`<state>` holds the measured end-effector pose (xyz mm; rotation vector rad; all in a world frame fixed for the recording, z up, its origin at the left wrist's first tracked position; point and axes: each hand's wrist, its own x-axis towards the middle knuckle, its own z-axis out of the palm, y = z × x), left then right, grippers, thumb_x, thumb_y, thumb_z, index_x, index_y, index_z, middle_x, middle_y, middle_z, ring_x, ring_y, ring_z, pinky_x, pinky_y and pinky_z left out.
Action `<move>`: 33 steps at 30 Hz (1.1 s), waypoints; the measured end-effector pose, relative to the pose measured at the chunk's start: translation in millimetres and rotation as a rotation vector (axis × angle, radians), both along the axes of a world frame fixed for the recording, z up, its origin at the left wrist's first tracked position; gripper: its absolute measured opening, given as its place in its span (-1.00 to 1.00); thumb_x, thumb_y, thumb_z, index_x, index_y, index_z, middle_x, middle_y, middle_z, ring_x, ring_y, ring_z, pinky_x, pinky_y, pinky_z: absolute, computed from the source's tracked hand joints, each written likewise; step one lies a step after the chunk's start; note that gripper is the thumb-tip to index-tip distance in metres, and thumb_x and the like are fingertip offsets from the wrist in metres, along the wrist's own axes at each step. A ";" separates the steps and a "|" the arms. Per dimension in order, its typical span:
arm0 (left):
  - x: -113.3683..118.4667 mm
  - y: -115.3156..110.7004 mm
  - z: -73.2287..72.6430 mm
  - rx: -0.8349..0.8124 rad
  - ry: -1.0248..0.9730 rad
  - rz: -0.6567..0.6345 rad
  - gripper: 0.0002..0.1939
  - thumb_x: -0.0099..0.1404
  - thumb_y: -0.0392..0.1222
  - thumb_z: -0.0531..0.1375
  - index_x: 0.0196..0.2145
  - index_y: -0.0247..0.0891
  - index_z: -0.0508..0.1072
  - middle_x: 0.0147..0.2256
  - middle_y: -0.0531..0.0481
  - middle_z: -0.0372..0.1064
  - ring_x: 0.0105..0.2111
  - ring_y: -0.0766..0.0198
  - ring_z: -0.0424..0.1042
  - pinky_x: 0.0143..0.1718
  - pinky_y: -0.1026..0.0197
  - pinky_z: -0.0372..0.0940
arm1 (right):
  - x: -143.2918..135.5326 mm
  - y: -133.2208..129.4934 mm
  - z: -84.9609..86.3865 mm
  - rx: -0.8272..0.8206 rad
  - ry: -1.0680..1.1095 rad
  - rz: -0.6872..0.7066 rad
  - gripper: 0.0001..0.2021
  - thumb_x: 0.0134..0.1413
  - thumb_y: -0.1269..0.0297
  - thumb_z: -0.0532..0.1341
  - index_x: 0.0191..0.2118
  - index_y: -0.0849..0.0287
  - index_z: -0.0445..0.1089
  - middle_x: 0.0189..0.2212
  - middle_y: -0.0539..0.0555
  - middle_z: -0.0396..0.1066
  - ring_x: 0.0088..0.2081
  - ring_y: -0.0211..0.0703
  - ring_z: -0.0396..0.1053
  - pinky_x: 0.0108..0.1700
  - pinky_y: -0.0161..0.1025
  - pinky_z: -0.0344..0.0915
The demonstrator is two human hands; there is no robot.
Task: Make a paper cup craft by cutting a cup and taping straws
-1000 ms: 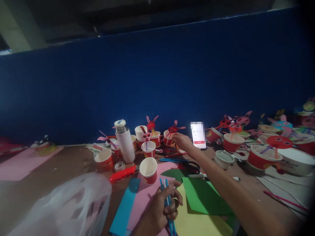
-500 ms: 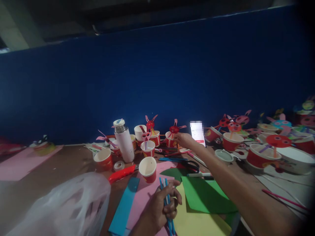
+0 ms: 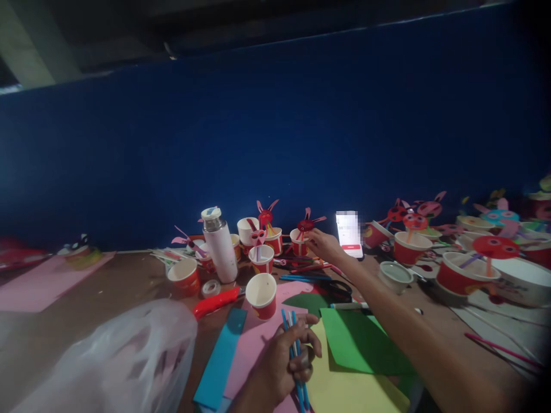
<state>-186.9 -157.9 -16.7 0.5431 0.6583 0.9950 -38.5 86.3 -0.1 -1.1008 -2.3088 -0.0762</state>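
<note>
While the right arm stretched far across the table, these points stood out:

Right hand: the right hand lay at the back of the table, its fingers bunched narrow beside a small paper cup that carried a red bunny face on a stick. Whether the fingertips actually pinched the stick or cup rim could not be told; the spot was dim and small.

Left hand: the left hand was curled closed around a bundle of blue straws, held near the body over the pink paper and yellow paper.

Cup's place: the cup stood in the back row, just left of a lit phone and right of two other decorated cups.

Nearby: an open plain cup, a red knife, scissors, a white flask and a plastic bag lay between the two hands.

Doing it well: a light pinch low on the stick seemed wisest, since the paper face would bend easily.

Risk: the forearm passed above the scissors and the green paper; keeping it raised would likely avoid knocking neighbouring cups or the propped phone.

Straws: a firm hold seemed needed so none slipped out.
</note>
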 end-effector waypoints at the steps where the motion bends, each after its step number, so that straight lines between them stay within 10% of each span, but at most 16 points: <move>1: 0.2 0.0 0.3 0.000 0.001 0.002 -0.68 0.20 -0.07 0.09 -0.14 -0.30 0.25 -0.57 0.08 0.33 -0.80 0.59 -0.18 -0.73 0.37 -0.29 | 0.0 -1.6 -1.8 0.007 0.023 -0.001 -0.78 0.15 0.27 0.03 -0.15 0.12 0.35 -0.18 0.08 0.34 -0.27 -0.21 0.35 -0.32 -0.34 0.19; 33: -0.3 0.4 -1.7 -0.002 0.001 0.008 -0.72 0.21 -0.08 0.07 -0.18 -0.29 0.26 -0.57 0.09 0.32 -0.79 0.59 -0.19 -0.74 0.38 -0.29 | -27.1 23.1 1.3 -0.334 0.929 0.102 -0.59 0.02 -0.02 0.06 -0.18 0.22 0.29 -0.29 0.11 0.43 -0.29 -0.17 0.36 -0.26 -0.28 0.27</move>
